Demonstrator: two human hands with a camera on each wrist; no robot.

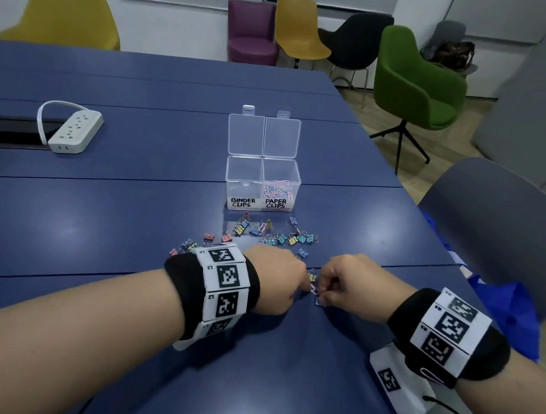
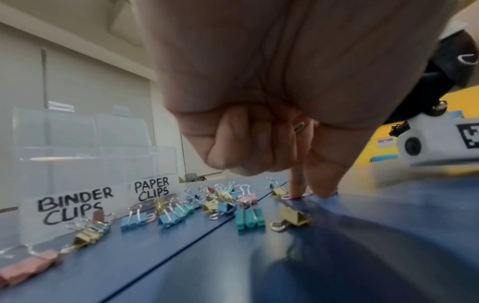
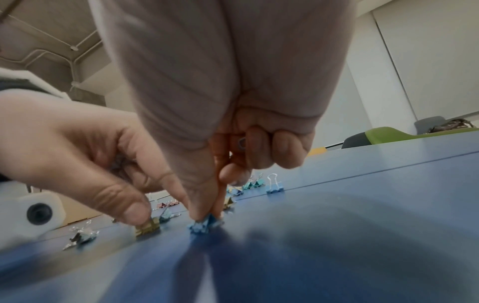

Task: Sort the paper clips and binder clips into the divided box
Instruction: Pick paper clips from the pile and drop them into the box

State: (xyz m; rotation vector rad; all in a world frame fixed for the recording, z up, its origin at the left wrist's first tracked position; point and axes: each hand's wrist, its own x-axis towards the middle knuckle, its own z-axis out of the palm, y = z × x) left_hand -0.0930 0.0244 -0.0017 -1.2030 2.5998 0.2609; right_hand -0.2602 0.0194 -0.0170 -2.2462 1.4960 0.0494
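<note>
Pinching a blue binder clip [image 3: 204,224] against the table [image 1: 91,219], the right hand [image 1: 351,285] sits nearest it, thumb and forefinger closed on it from above. The left hand [image 1: 273,279] is just beside, fingers curled, fingertips at a gold binder clip [image 3: 147,226]. The divided box [image 1: 262,185] lies straight ahead beyond both hands, its binder compartment looking empty.

Head view high, looking down at table [image 1: 91,219], wrist views low, close, sharing binder clips [image 2: 249,220].

An office meeting room: a long blue table [image 1: 125,223] with a power strip [image 1: 74,129], colourful chairs [image 1: 300,31] along the top of the frame.
</note>
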